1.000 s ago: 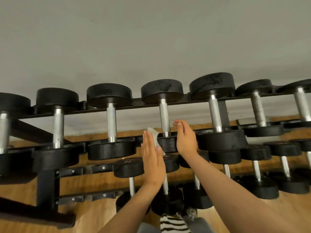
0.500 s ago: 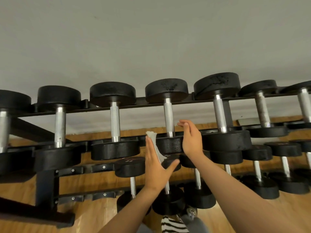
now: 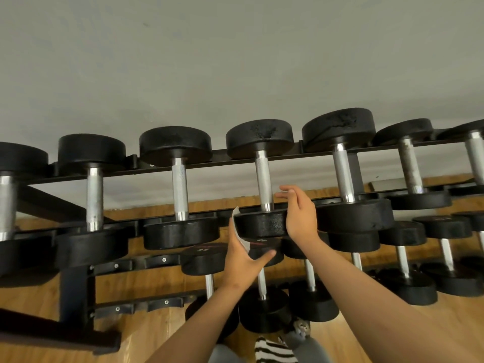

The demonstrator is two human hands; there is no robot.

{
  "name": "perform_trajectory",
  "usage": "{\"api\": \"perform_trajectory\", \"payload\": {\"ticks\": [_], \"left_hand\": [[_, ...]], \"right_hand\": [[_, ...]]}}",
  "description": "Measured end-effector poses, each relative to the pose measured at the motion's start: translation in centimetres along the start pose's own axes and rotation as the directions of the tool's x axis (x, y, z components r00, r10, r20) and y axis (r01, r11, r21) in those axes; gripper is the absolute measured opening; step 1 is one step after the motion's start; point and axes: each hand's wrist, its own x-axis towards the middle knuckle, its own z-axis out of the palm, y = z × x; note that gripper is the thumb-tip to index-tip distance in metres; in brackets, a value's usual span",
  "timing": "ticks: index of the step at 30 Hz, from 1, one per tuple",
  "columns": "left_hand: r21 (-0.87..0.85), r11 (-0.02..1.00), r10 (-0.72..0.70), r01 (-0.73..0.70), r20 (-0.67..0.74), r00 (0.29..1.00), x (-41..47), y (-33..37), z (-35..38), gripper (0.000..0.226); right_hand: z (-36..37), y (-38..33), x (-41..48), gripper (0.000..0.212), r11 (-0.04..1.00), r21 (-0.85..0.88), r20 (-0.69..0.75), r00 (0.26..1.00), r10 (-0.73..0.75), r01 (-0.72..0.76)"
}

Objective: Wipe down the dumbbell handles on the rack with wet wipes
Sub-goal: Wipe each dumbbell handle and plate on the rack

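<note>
- Two-handed work at one top-row dumbbell [image 3: 262, 226].
- Presses wipe [image 3: 238, 229] flat against its near weight with straight-fingered left hand [image 3: 242, 258]; holds right hand [image 3: 301, 218] slack, empty, beside handle [image 3: 264, 179].
- Next, likely: wrap wipe round handle, rub lengthwise.

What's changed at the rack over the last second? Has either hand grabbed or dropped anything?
The left hand swung its thumb out below the dumbbell's near head, with the wipe kept flat against its palm. The right hand lifted its fingers off that head toward the lower end of the handle, gripping nothing. Nothing was taken or let go. The dumbbells sit on the rack as before.
</note>
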Motion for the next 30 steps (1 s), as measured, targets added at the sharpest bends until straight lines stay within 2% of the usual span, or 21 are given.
{"api": "perform_trajectory", "payload": {"ticks": [5,8,11,13,16,19,22,26,30], "left_hand": [[-0.052,0.998,-0.033,0.036,0.057,0.998,0.4,-1.1,-0.3,0.118],[-0.05,0.998,-0.03,0.032,0.035,0.999,0.3,-0.3,-0.3,0.118],[0.073,0.997,0.004,-0.003,-0.013,1.0,-1.1,1.5,0.1,0.129],[0.258,0.963,0.086,-0.075,-0.032,0.996,-2.2,2.6,0.5,0.137],[0.509,0.838,0.208,-0.195,0.032,0.978,-2.7,3.3,0.6,0.143],[0.637,0.716,0.277,-0.286,0.118,0.954,-2.6,3.8,0.3,0.139],[0.758,0.542,0.328,-0.362,0.206,0.922,-2.7,4.2,0.4,0.134],[0.828,0.359,0.333,-0.43,0.317,0.888,-2.4,5.4,1.2,0.128],[0.856,0.258,0.336,-0.449,0.357,0.872,-2.1,6.7,2.5,0.121]], "right_hand": [[-0.1,0.0,-0.1,0.031,1.0,-0.013,0.009,1.0,0.003,-0.002],[-0.1,0.0,0.0,0.031,1.0,-0.012,0.005,1.0,-0.011,0.011],[-0.1,0.0,-0.1,0.031,1.0,0.009,0.014,1.0,-0.003,0.003],[-0.1,0.0,-0.1,0.03,1.0,0.016,0.015,1.0,0.0,-0.001],[-0.1,0.1,-0.2,0.029,1.0,0.019,0.012,1.0,0.005,-0.006],[-0.1,0.1,-0.2,0.029,1.0,0.024,0.017,1.0,-0.003,0.003],[0.0,0.3,-0.2,0.03,0.998,0.059,0.024,0.999,-0.029,0.028],[-0.4,0.4,-0.2,0.023,0.992,0.124,0.094,0.995,-0.03,0.018],[-2.5,0.5,0.2,0.024,0.933,0.35,0.252,0.968,-0.013,-0.079]]}}
